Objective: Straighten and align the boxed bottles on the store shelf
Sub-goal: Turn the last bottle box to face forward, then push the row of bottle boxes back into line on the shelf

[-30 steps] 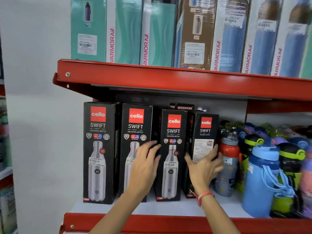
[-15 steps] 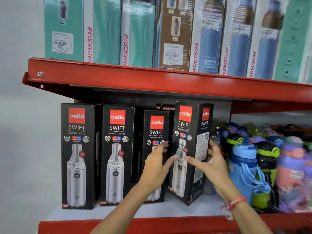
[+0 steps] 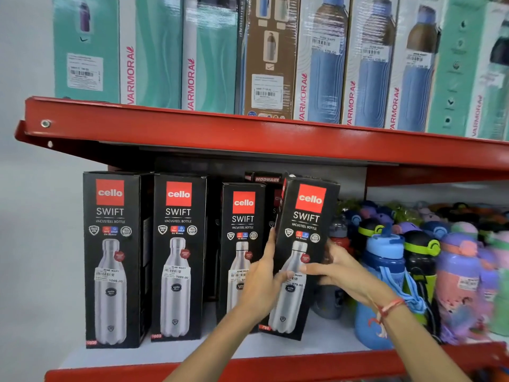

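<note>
Red store shelf (image 3: 192, 133) with a white deck below holds four black Cello Swift bottle boxes. Both hands grasp the tilted fourth box (image 3: 303, 244) (picturing a steel bottle): left hand (image 3: 261, 282) on its left edge, right hand (image 3: 338, 271) across its front. Loose colourful bottles (image 3: 385, 271) stand right of it.

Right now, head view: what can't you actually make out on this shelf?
- Loose bottles, head view: motion blur smears shapes and labels toward the right edge.
- MODWARE box, head view: only its top shows behind the cello boxes.
- Third cello box, head view: lower front covered by left hand.
- Tilted cello box, head view: both hands hold it; right hand hides its right side.
- Price stickers: too small to read reliably.
</note>
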A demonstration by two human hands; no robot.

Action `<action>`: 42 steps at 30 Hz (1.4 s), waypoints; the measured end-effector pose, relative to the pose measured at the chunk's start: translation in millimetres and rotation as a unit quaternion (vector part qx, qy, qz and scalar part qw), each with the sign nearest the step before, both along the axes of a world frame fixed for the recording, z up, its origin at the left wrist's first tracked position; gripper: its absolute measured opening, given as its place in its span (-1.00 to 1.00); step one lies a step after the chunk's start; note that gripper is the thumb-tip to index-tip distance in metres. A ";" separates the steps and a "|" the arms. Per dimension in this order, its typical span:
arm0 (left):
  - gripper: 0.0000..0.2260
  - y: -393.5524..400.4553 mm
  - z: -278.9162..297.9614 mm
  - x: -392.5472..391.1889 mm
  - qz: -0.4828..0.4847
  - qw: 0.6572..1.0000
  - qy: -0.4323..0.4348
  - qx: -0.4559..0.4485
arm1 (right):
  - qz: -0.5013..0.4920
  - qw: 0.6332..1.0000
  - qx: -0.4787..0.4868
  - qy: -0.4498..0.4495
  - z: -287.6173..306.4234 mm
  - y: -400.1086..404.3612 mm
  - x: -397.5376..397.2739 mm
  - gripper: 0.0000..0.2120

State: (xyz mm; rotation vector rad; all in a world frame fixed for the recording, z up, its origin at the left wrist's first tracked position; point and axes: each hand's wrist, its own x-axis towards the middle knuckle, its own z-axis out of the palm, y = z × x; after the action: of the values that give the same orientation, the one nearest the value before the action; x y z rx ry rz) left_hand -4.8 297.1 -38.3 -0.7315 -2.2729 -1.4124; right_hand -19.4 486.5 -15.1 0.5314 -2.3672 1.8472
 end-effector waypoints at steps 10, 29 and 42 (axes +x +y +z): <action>-0.27 19.9 -13.8 -26.2 0.122 0.991 -0.004 -0.061 | -0.059 0.995 0.079 0.023 -6.3 -13.1 -27.6 -0.07; -0.81 -158.1 -52.4 47.0 0.281 0.946 0.157 0.029 | -0.084 0.964 0.100 0.232 -46.5 -191.0 57.4 -0.78; -0.53 -270.8 -86.2 56.5 0.263 0.957 -0.122 0.002 | -0.013 0.986 0.169 -0.008 -99.8 -333.0 51.6 -0.21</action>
State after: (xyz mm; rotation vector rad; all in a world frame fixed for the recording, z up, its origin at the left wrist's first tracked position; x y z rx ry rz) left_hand 51.7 26.3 -124.5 0.0699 -2.3941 -1.2908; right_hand 32.2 153.5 -114.9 0.5107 -2.6994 1.4480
